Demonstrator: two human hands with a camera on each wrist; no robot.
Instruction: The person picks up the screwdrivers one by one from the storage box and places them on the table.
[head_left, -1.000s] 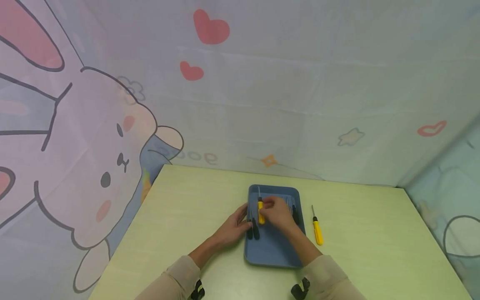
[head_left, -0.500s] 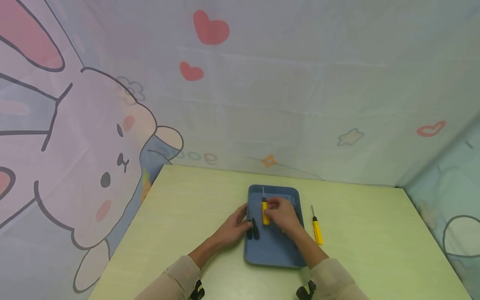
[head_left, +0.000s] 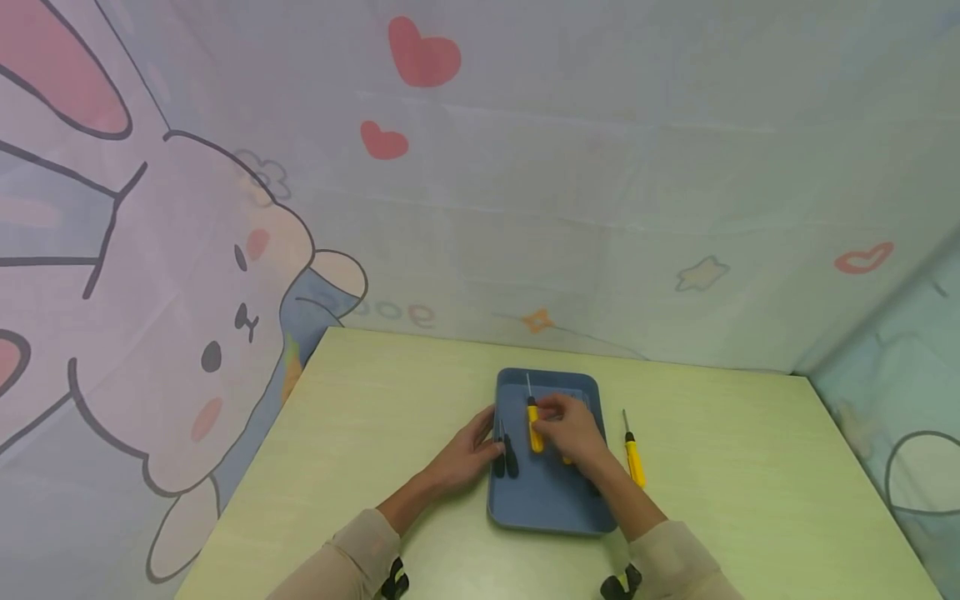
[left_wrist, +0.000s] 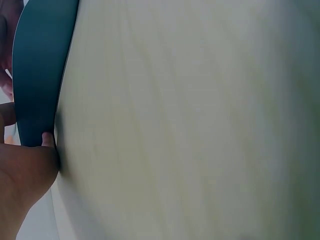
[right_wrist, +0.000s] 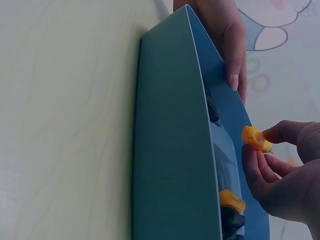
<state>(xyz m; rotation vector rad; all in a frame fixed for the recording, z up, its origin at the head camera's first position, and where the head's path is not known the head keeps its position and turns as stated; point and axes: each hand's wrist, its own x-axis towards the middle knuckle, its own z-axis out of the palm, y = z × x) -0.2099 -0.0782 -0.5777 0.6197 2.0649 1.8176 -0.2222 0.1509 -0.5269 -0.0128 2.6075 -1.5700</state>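
My right hand (head_left: 573, 432) pinches a yellow-handled screwdriver (head_left: 536, 429) between thumb and fingers over the tray, its shaft pointing away from me. In the right wrist view the handle's butt end (right_wrist: 254, 138) sticks out between the fingertips. My left hand (head_left: 461, 460) grips the left wall of the blue tray (head_left: 543, 510), thumb over the rim and fingers outside. Beside that thumb, black-handled screwdrivers (head_left: 512, 458) lie in the tray. Another yellow handle (right_wrist: 231, 201) and dark handles (right_wrist: 232, 220) lie along its right side, mostly hidden in the head view by my right hand.
A second yellow-handled screwdriver (head_left: 634, 462) lies on the pale table (head_left: 750, 467), right of the tray, close to my right forearm. Behind the table hangs a printed cloth (head_left: 525, 208) with hearts and a cartoon rabbit.
My right hand has shifted a little to the right over the tray, carrying the yellow-handled screwdriver. The left hand and the tray have stayed in place.
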